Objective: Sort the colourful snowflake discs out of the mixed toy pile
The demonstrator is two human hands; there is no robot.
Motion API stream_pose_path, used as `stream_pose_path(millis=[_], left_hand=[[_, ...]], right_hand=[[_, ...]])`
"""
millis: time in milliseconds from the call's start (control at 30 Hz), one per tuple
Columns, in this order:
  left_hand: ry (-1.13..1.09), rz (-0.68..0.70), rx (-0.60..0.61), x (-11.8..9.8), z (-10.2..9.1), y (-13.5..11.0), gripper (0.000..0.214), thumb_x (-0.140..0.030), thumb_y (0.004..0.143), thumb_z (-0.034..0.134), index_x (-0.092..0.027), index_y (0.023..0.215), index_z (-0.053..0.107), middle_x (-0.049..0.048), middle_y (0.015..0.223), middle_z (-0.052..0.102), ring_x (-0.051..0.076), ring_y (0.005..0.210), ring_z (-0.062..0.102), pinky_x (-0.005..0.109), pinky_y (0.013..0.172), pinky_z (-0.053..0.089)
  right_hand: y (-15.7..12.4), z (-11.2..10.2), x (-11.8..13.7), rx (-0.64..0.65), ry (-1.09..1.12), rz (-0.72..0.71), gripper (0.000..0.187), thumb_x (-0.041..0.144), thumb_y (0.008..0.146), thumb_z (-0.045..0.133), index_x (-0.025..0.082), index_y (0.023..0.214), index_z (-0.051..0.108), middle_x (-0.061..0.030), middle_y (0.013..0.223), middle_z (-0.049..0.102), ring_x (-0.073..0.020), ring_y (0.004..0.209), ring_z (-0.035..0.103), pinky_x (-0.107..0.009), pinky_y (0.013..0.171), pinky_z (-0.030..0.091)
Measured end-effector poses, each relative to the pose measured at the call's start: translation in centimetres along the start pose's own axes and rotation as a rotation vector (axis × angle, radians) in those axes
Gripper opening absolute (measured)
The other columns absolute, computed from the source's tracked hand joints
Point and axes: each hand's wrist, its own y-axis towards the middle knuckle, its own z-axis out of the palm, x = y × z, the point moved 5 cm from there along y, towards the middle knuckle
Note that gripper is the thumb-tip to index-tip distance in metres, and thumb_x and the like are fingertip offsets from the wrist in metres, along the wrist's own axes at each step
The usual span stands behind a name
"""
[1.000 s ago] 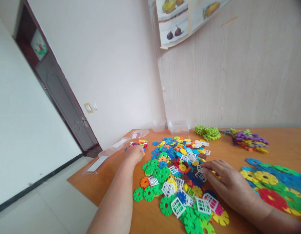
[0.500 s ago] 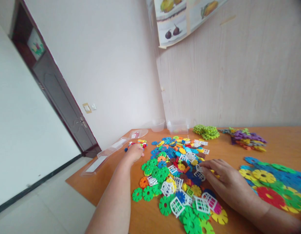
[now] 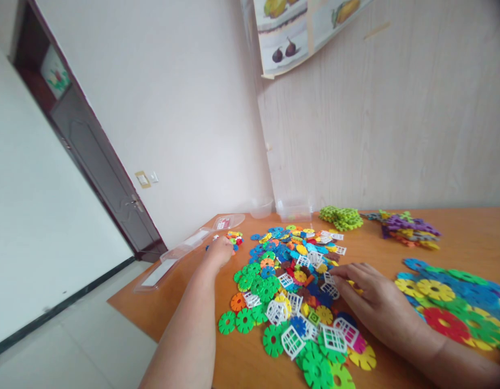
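My left hand (image 3: 221, 251) reaches far over the table to a small heap of coloured building bricks (image 3: 235, 236). The back of the hand hides its fingers, so I cannot see what they grip. Closer in, my right hand (image 3: 371, 294) lies at the right side of a big mixed pile. Its thumb and forefinger come together on the edge of a white lattice window piece (image 3: 330, 286). Around it are green notched discs (image 3: 268, 289), yellow discs (image 3: 324, 314), blue discs and more white window pieces (image 3: 292, 341).
Clear plastic lids (image 3: 159, 273) lie along the table's left edge. Clear tubs (image 3: 294, 209) stand against the wall. Stacks of light green pieces (image 3: 341, 217) and purple pieces (image 3: 410, 224) are at the back right. Large notched discs (image 3: 446, 324) spread at the right.
My left hand has shifted slightly left and down at the small brick heap, uncovering more bricks to its right. My right hand stays at the same window piece. The view has moved slightly.
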Motion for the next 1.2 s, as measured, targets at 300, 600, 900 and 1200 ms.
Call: stream_pose_path(millis=[300,600,900,1200], left_hand=[[-0.108,0.294,-0.072,-4.7,1.6,-1.4,0.014,-0.023,0.087,0.055,-0.020,0.097,0.064,0.0044,0.100,0.074,0.016,0.093,0.068,0.027,0.082,0.050],[0.017,0.684,0.154,-11.9,5.0,-6.2,0.050,-0.037,0.096,0.049,-0.025,0.145,0.050,0.0062,0.154,0.046,0.022,0.143,0.040,0.039,0.121,0.029],[0.183,0.718,0.294,-13.9,7.3,-7.5,0.054,-0.042,0.100,0.037,-0.031,0.153,0.039,-0.0008,0.161,0.036,0.026,0.153,0.018,0.047,0.123,0.022],[0.133,0.825,0.117,-14.4,7.0,-7.1,0.033,-0.019,0.091,0.052,-0.024,0.118,0.070,0.0063,0.119,0.070,0.024,0.120,0.055,0.042,0.110,0.041]], right_hand=[[0.0,0.0,0.2,0.010,-0.008,0.009,0.029,0.040,0.099,0.044,0.025,0.104,0.068,-0.0065,0.100,0.070,-0.0231,0.095,0.065,-0.037,0.082,0.052],[0.1,0.0,0.4,-0.011,-0.003,-0.005,0.023,0.036,0.097,0.048,0.026,0.103,0.068,-0.0056,0.098,0.070,-0.0227,0.093,0.064,-0.036,0.081,0.051],[0.4,-0.1,1.1,-0.018,0.008,-0.002,0.023,0.033,0.098,0.046,0.024,0.100,0.068,-0.0063,0.095,0.069,-0.0217,0.090,0.063,-0.036,0.081,0.051],[0.4,-0.3,1.5,-0.041,0.007,-0.013,0.020,0.030,0.096,0.050,0.025,0.099,0.069,-0.0055,0.095,0.070,-0.0212,0.091,0.064,-0.033,0.079,0.051]])
